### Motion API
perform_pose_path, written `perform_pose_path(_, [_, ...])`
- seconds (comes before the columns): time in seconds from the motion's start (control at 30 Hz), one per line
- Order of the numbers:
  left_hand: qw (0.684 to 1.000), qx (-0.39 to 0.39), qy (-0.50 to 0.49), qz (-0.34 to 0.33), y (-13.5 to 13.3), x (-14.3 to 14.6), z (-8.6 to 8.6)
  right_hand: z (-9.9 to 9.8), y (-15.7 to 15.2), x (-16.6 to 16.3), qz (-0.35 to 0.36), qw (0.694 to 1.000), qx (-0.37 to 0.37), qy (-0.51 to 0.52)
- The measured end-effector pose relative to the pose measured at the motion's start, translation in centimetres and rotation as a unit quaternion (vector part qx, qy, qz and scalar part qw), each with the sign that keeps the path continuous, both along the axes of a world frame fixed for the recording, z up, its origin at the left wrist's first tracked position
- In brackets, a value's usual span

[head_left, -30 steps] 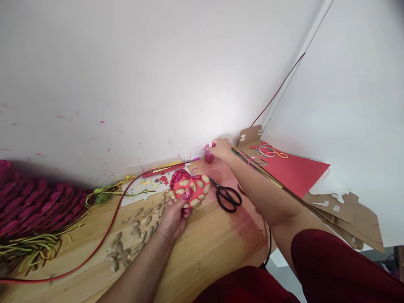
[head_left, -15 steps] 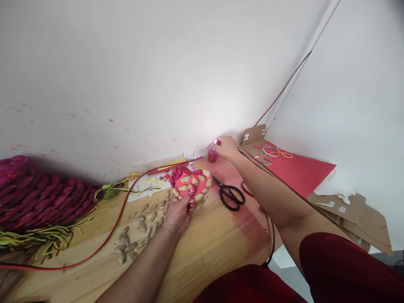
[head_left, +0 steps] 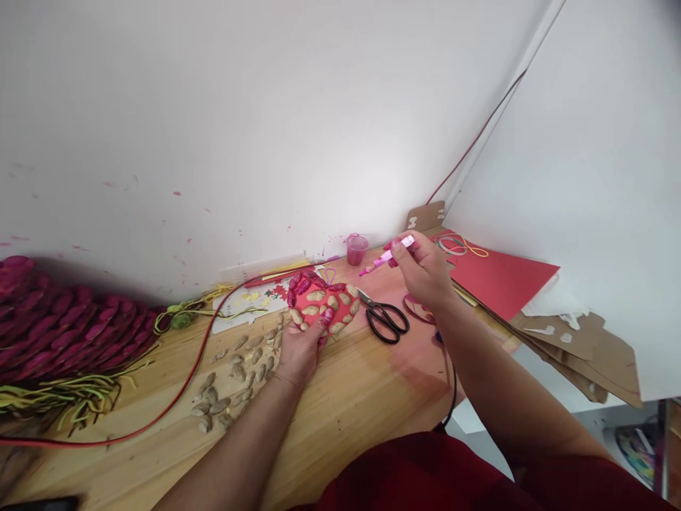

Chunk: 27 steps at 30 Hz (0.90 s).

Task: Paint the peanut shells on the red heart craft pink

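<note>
My left hand [head_left: 304, 348] grips the lower edge of a red card cutout [head_left: 323, 301] with peanuts in their shells stuck on it, thumb on top. Peanuts along its upper left edge are painted magenta; the others are plain tan. A purple loop of cord [head_left: 330, 275] stands at its top. In my right hand [head_left: 425, 273] is a white, pink-stained marker [head_left: 387, 257], its pink tip pointing down and left, apart from the card. A clear plastic cup [head_left: 357, 250] of pink liquid stands by the wall, left of that hand.
Black-handled scissors [head_left: 387, 323] lie right of the card. Loose peanuts [head_left: 213, 401] and a red cable [head_left: 191, 383] are at left, beside a stack of magenta peanut pieces [head_left: 79, 330]. Red paper [head_left: 505, 277] and cardboard [head_left: 596, 348] lie at right.
My right hand has moved from the cup toward me and to the right, bringing the marker out of the cup into full view. My left hand still holds the card in nearly the same place.
</note>
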<state>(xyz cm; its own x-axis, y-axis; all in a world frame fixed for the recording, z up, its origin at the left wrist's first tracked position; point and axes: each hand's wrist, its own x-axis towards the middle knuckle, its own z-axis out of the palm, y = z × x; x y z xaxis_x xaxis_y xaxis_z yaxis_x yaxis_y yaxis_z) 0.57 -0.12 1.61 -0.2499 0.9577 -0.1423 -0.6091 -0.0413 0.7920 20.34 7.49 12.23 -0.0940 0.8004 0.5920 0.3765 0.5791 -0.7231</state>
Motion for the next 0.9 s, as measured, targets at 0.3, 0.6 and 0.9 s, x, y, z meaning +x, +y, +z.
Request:
perform_pose_path(0.3, [0.998, 0.029, 0.053, -0.018, -0.3, 0.1, 0.0, -1.2, -3.3, -1.0, 0.006, 0.998, 0.034, -0.054])
perform_pose_path(0.6, [0.994, 0.051, 0.091, -0.031, -0.2, -0.1, -0.7, -2.4, -2.8, -1.4, 0.005, 0.991, 0.074, -0.107])
perform_pose_path(0.9, [0.995, 0.044, 0.082, -0.024, -0.3, 0.0, -0.6, -2.2, -3.0, -1.2, -0.023, 0.985, 0.114, -0.126])
